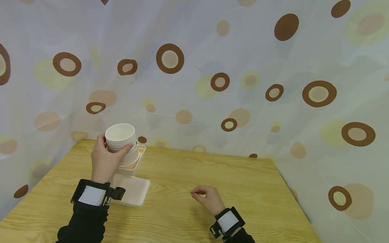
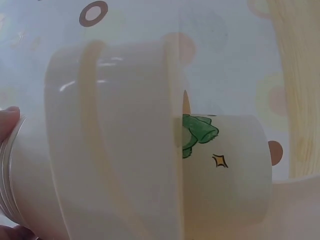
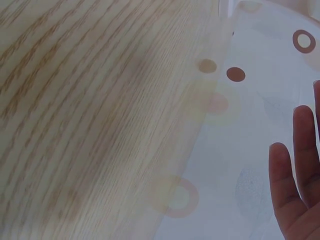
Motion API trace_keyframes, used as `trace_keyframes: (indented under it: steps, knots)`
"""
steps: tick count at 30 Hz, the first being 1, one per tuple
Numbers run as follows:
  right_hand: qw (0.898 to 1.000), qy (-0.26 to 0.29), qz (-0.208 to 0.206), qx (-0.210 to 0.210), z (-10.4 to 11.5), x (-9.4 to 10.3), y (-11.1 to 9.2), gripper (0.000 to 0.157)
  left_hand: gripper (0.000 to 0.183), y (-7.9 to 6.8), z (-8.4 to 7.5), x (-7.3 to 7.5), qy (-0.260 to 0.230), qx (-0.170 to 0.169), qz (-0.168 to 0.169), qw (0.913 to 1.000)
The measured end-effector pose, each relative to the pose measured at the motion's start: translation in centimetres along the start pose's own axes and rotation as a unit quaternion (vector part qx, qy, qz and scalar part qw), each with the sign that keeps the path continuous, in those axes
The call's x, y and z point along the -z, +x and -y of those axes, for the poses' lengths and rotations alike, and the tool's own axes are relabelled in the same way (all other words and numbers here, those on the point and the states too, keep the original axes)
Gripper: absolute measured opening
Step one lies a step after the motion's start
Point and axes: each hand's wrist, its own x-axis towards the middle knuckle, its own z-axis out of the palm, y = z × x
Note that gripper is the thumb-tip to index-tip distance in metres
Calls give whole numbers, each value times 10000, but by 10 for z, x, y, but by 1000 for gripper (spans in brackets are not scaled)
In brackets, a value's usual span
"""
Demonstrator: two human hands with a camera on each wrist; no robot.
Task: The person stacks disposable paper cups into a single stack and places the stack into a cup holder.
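Note:
At the left of the table, my left hand (image 1: 104, 158) grips a stack of nested white cups (image 1: 120, 136), thumb and fingers on opposite sides of it. The stack is upright, its mouth facing up. In the left wrist view the fingertips sit at the stacked rims (image 2: 12, 175). Beyond them stands a white cup (image 2: 227, 175) with a green cartoon figure and a small star printed on it. Below the stack is a pale rectangular container (image 1: 141, 155), partly hidden by the stack and hand. Over the middle right, my right hand (image 1: 209, 199) has loosely bent fingers and holds nothing.
A flat pale rectangular lid or tray (image 1: 136, 190) lies in front of the container, partly behind the left wrist. The wooden table (image 1: 170, 209) runs back to a hanging sheet with brown and yellow dots (image 1: 194, 101). Cameras are strapped to both wrists.

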Motion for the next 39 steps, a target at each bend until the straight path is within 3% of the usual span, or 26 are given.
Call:
trace_keyframes:
  steps: [5, 12, 27, 36, 39]
  knots:
    - [10000, 37, 34, -19, 1, 0, 0, 20, 90, -1, 3, 1, -87, -138, 237, 9996]
    - [10000, 3, 41, 14, 1, 0, 1, 21, 108, -3, 15, 0, 189, -627, 759, 9950]
    - [9999, 87, 36, -73, 1, 0, 2, 22, 106, -12, 10, -8, 661, -565, 175, 9961]
    - [10000, -30, 28, 51, 1, -2, 3, 21, 109, -14, 8, -11, 527, -489, 181, 9973]
    - [10000, -49, 29, 64, 1, -2, 2, 21, 110, -12, 6, -10, 431, -507, 16, 9978]
